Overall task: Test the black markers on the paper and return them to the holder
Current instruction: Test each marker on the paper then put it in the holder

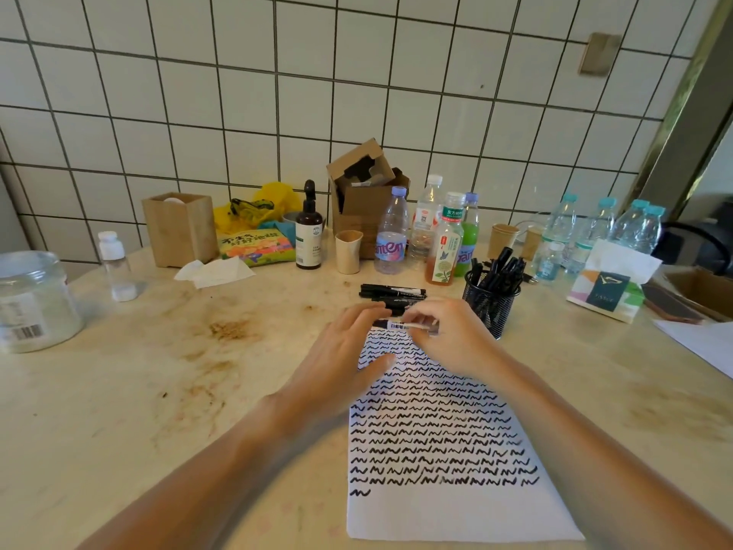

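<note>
Tiled wall behind, stained worktop (pixel 166 391) crowded along the back. We hold a marker (pixel 400 325) level over the top of the paper (pixel 456 518): right hand (pixel 452 335) pinches its right end, left hand (pixel 345 347) has fingers on the left end, thumb resting on the paper. Whether the cap is on, we cannot tell. Step looks like uncapping or recapping between tests. Loose markers (pixel 392 291) lie just behind the hands; holder (pixel 490 299) stands just right of them, already packed. Paper is nearly full of squiggles, bare only at the bottom, so the next scribble needs that strip. Bottles (pixel 444 240) crowd the holder; open room lies left.
</note>
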